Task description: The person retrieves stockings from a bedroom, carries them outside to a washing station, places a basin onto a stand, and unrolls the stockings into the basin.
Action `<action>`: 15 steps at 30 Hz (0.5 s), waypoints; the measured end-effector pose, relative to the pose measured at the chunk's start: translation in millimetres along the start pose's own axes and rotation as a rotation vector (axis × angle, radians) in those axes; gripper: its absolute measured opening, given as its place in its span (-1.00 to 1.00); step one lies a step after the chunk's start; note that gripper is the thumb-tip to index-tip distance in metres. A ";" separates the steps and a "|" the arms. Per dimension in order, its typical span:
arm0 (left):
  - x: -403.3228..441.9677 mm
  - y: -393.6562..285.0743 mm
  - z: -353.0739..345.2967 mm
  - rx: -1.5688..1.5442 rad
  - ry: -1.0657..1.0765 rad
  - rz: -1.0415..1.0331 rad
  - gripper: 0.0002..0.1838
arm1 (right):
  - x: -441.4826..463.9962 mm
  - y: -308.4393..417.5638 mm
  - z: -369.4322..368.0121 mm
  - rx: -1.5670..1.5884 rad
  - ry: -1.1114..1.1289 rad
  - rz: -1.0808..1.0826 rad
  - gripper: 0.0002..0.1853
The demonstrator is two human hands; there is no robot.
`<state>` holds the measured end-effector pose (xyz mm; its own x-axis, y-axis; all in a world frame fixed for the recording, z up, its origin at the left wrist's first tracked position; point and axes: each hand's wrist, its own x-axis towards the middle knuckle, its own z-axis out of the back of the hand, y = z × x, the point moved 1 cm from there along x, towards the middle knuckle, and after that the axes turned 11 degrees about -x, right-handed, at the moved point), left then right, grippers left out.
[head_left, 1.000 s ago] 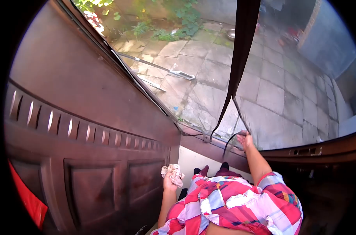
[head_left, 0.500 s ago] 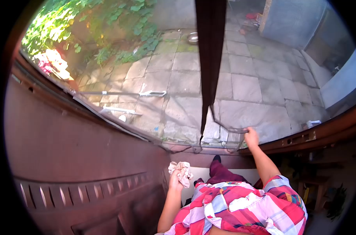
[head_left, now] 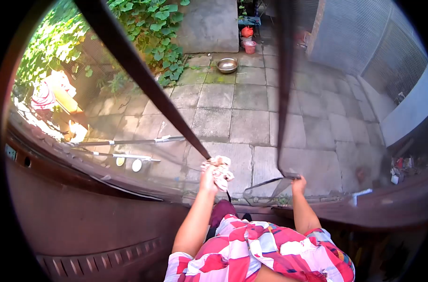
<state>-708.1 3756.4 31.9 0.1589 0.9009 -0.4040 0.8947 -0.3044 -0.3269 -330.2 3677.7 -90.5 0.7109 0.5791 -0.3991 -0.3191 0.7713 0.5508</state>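
Observation:
A crumpled pale pink cloth (head_left: 220,173) is in my left hand (head_left: 207,181), whose fingers are wrapped round it. One dark strip (head_left: 143,77) of the mesh curtain runs down from the upper left to that hand. My right hand (head_left: 298,184) is closed on the lower part of the other dark curtain strip (head_left: 283,94), where thin black mesh bunches up and trails to the left. Between the two strips is an opening onto the paved yard.
A brown door (head_left: 101,216) stands at the left, with a threshold below my hands. Outside lie long-handled tools (head_left: 129,141), a metal basin (head_left: 227,66), a pink bucket (head_left: 249,47) and green climbing plants (head_left: 153,28). A pale wall (head_left: 414,108) rises at the right.
The curtain strips have parted, one now reaching my left hand. Both hands are out over the threshold, the left raised with the cloth. The view has moved forward into the doorway.

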 end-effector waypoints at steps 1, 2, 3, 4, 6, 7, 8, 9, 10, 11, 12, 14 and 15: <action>16.4 -12.7 -3.3 -0.013 -0.011 -0.062 -0.82 | 14.2 -10.7 -1.7 -0.078 -0.102 -0.012 -0.63; 32.4 -25.6 -5.2 -0.026 -0.023 -0.120 -0.81 | 28.9 -24.7 -6.9 -0.157 -0.205 -0.027 -0.62; 48.5 -40.9 -4.4 -0.033 0.010 -0.115 -0.82 | 36.6 -37.0 -11.2 -0.048 -0.281 -0.110 -0.61; 68.2 -54.7 -1.5 -0.042 0.058 -0.237 -0.84 | 39.1 -36.1 -11.3 0.061 -0.357 -0.197 -0.60; 100.5 -79.8 3.0 -0.022 0.130 -0.291 -0.83 | 39.4 -18.5 -8.3 -0.062 -0.394 -0.260 -0.55; 72.2 -82.7 -13.2 -0.032 0.023 -0.378 -0.84 | 15.5 -21.6 0.9 -0.172 -0.412 -0.314 -0.49; 70.5 -80.3 -32.8 -0.046 -0.086 -0.449 -0.84 | 21.0 -31.9 1.6 -0.170 -0.426 -0.319 -0.49; 105.4 -89.5 -18.0 -0.050 -0.136 -0.444 -0.82 | 40.3 -34.5 -6.1 -0.106 -0.412 -0.233 -0.46; 119.6 -101.1 -8.6 0.047 -0.098 -0.402 -0.82 | 44.2 -40.4 -8.5 -0.037 -0.403 -0.144 -0.43; 139.1 -112.4 5.4 0.029 -0.062 -0.444 -0.82 | 44.9 -39.3 -11.0 -0.119 -0.464 -0.125 -0.44; 161.2 -120.1 20.0 0.016 -0.027 -0.485 -0.81 | 45.4 -37.7 -17.4 -0.200 -0.521 -0.109 -0.44; 196.3 -135.7 42.7 0.015 -0.096 -0.411 -0.79 | 48.9 -35.8 -29.7 -0.301 -0.495 -0.097 -0.53; 220.9 -144.6 50.3 0.016 -0.173 -0.358 -0.77 | 55.5 -48.5 -41.7 -0.158 -0.446 -0.075 -0.57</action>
<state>-823.4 3983.9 -53.0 -0.2356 0.8858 -0.3998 0.8741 0.0134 -0.4855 -301.4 3683.5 -169.9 0.9240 0.3774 -0.0612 -0.3235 0.8571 0.4009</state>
